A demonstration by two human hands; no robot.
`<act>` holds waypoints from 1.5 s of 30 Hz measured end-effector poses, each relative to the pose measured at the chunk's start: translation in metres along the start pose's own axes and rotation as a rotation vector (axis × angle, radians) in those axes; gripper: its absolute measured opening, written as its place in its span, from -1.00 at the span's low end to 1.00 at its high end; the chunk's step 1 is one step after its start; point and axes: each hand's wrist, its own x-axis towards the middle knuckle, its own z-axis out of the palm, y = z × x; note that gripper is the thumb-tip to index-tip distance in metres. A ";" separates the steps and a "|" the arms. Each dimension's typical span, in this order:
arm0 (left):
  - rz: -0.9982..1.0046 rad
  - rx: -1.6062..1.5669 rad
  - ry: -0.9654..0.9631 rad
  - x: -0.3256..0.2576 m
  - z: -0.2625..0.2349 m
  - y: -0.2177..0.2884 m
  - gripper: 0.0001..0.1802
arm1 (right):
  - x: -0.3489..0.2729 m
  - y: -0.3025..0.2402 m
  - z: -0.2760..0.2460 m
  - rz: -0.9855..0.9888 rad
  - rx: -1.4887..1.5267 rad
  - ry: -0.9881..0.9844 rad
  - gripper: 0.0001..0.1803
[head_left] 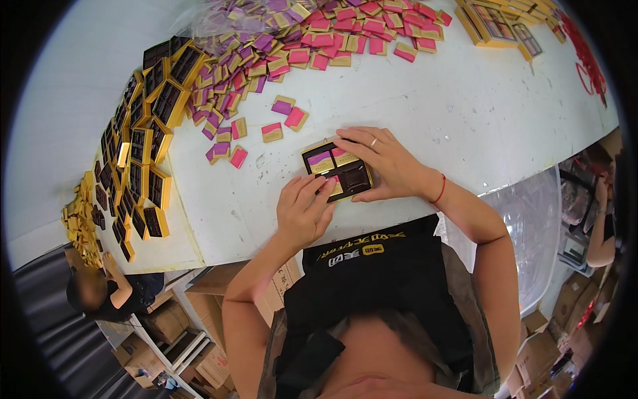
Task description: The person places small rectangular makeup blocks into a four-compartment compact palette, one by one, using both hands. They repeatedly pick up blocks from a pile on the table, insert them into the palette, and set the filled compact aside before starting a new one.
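While right hand (393,165) grips the box (306,161), left hand (306,207) touches a third wrapped piece (337,187), pinch unclear. Two pieces (320,161) in, one slot (357,179) empty.

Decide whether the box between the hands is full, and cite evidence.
The box is not full: its lower-right compartment is bare and dark, though wrapped pieces occupy both upper ones.

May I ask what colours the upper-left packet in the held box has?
Purple and gold: the packet shows in the head view.
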 end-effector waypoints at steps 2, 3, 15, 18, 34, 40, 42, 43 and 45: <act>-0.004 0.000 -0.014 -0.001 -0.001 0.000 -0.54 | 0.000 0.001 0.001 0.002 0.001 -0.007 0.10; 0.010 -0.040 -0.037 0.000 -0.002 -0.005 -0.57 | 0.000 0.001 0.001 0.002 0.000 -0.009 0.11; -0.071 -0.036 -0.181 0.120 -0.016 -0.142 -0.71 | 0.001 -0.002 -0.002 -0.017 0.004 -0.008 0.10; -0.409 -0.196 -0.233 0.134 -0.018 -0.142 -0.79 | 0.000 0.000 -0.005 -0.001 0.007 -0.035 0.16; -0.268 -0.464 -0.180 0.077 -0.005 0.005 -0.82 | 0.003 -0.006 -0.018 -0.063 0.193 0.143 0.18; 0.015 -0.152 0.060 0.044 0.021 -0.001 -0.76 | -0.002 0.000 0.004 0.027 0.061 0.015 0.22; 0.092 -0.084 0.080 0.040 0.019 0.010 -0.73 | 0.000 -0.001 0.004 0.015 0.072 0.046 0.20; 0.096 -0.069 0.061 0.036 0.016 0.016 -0.72 | -0.001 -0.003 0.003 0.010 0.077 0.059 0.20; 0.102 -0.030 0.055 0.030 0.011 0.023 -0.74 | 0.000 -0.004 0.002 -0.006 0.057 0.045 0.20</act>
